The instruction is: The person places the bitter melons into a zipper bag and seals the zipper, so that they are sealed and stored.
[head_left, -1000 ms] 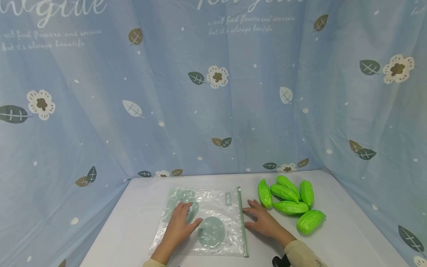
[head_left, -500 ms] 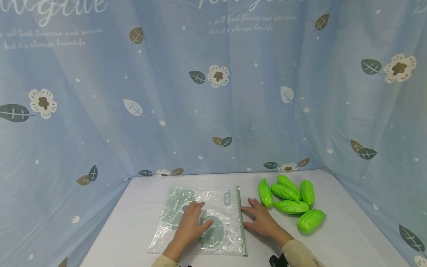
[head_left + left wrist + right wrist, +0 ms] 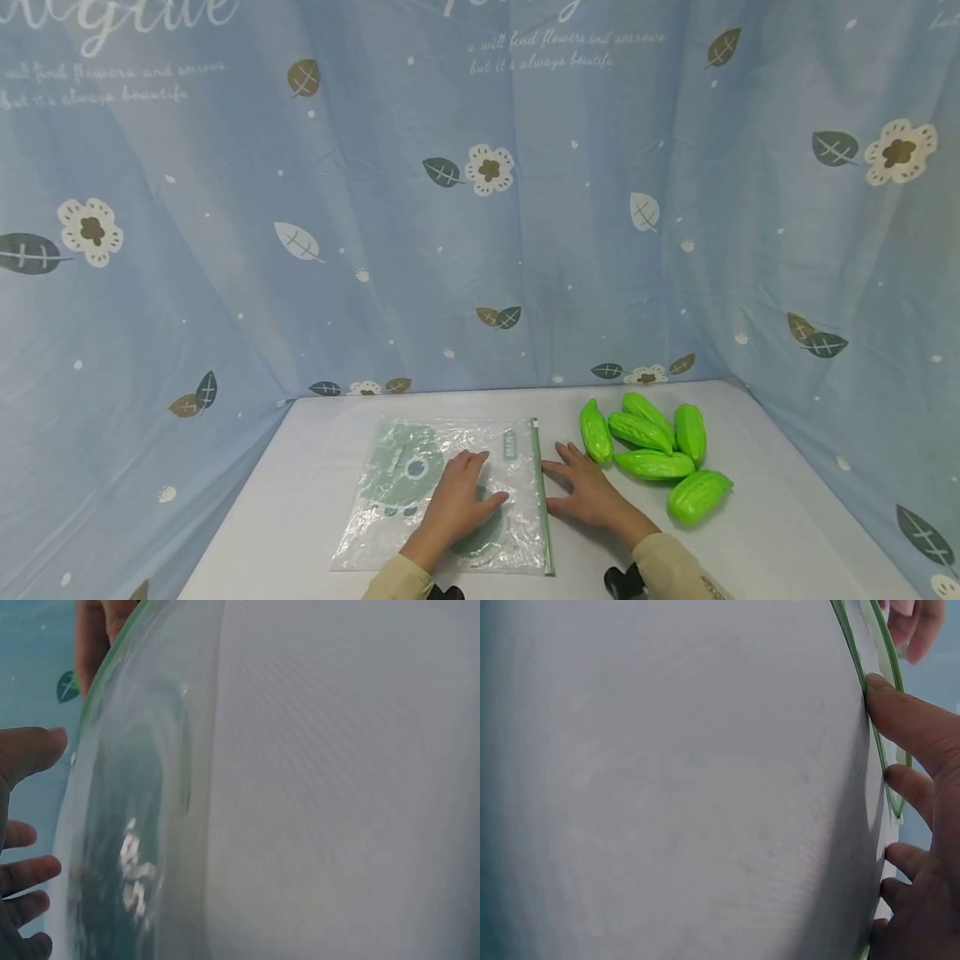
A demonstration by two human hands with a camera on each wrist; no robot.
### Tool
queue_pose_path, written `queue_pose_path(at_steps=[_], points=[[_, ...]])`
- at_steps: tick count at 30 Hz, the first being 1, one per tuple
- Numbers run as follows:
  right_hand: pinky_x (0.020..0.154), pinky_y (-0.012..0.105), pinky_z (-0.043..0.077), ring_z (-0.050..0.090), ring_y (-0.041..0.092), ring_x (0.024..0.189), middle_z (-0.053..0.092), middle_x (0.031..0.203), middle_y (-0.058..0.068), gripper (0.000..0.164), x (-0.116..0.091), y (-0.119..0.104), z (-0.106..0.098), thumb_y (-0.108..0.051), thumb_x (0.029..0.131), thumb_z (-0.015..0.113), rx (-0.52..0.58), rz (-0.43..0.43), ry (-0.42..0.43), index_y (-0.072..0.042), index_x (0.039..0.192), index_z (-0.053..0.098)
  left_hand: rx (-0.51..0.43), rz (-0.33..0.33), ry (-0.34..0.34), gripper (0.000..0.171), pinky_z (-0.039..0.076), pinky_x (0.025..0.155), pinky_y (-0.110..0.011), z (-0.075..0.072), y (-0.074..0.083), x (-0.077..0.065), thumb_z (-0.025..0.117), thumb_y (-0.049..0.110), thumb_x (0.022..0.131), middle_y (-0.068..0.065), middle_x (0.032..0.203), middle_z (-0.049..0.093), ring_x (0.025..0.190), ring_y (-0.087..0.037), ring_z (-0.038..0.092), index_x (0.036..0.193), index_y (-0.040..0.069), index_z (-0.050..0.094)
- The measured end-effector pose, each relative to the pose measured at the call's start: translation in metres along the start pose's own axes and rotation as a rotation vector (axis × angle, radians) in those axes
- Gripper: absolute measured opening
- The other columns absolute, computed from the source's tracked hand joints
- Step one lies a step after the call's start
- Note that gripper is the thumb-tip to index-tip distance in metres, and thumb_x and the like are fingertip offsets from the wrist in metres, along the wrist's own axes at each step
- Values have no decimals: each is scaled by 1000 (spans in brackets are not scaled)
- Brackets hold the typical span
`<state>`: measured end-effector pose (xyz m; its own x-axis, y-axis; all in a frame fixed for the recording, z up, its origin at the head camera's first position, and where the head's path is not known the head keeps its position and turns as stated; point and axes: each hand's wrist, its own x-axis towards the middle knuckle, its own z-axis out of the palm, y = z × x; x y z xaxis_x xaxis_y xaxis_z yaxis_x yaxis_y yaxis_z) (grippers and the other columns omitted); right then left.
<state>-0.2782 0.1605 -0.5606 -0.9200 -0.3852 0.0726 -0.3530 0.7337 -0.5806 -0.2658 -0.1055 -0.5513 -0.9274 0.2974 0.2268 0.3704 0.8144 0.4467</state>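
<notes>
A clear plastic zip bag point(image 3: 375, 525) with pale green prints lies flat on the white table, its green zip edge point(image 3: 551, 542) facing right. My left hand point(image 3: 459, 500) is over the middle of the bag, fingers spread and loosely bent, with nothing held. In the left wrist view its fingers point(image 3: 30, 876) show apart above the bag. My right hand point(image 3: 588, 493) rests at the zip edge, thumb and fingertips right at the green strip. The right wrist view shows the strip's two green lines point(image 3: 891, 645) standing slightly apart beside the thumb point(image 3: 907, 712).
Several bright green ridged gourds point(image 3: 654, 467) lie in a cluster behind and right of my right hand. One plump gourd point(image 3: 699, 497) is nearest the front. A blue curtain point(image 3: 480, 250) with leaf and flower prints hangs behind and beside the white table point(image 3: 300, 467).
My left hand has slid rightward across the bag, from its left print toward the zip edge. My right hand has stayed almost in place; the gourds have not moved.
</notes>
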Motion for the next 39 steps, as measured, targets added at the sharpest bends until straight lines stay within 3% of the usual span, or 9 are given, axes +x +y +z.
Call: queue_pose_path(at_steps=[7, 15, 23, 30, 39], points=[[115, 72, 18, 19, 51, 149, 33, 160, 26, 70, 1, 2, -1, -50, 83, 80, 11, -1, -9, -13, 140, 63, 4, 39, 12, 75, 44, 110, -51, 11, 8, 12, 77, 47, 88, -18, 139, 55, 130, -38, 52, 143, 1, 53], [116, 72, 17, 19, 50, 150, 33, 160, 26, 68, 1, 1, -1, -45, 84, 81, 7, -3, -13, -13, 140, 62, 6, 42, -30, 76, 40, 112, -55, 22, 18, 20, 75, 46, 89, -21, 146, 52, 135, -42, 49, 145, 1, 51], [117, 71, 15, 18, 49, 150, 32, 161, 25, 69, 1, 1, -2, -47, 84, 80, 13, 3, -13, -13, 141, 62, 38, 85, 5, 73, 35, 116, -56, 32, 25, 27, 74, 44, 90, -22, 143, 54, 135, -39, 50, 142, -2, 53], [118, 68, 15, 20, 49, 150, 33, 160, 26, 69, 2, 0, 0, -47, 84, 80, 1, 1, -12, -12, 141, 62, 20, 72, 5, 71, 31, 117, -58, 34, 31, 30, 69, 43, 93, -23, 145, 53, 138, -38, 47, 144, -3, 52], [118, 69, 15, 21, 52, 149, 34, 158, 29, 69, 1, 0, -1, -45, 85, 80, 1, -33, -8, -8, 140, 61, 24, 30, 57, 71, 33, 114, -62, 37, 40, 33, 68, 47, 93, -24, 139, 56, 133, -40, 51, 139, -5, 55]])
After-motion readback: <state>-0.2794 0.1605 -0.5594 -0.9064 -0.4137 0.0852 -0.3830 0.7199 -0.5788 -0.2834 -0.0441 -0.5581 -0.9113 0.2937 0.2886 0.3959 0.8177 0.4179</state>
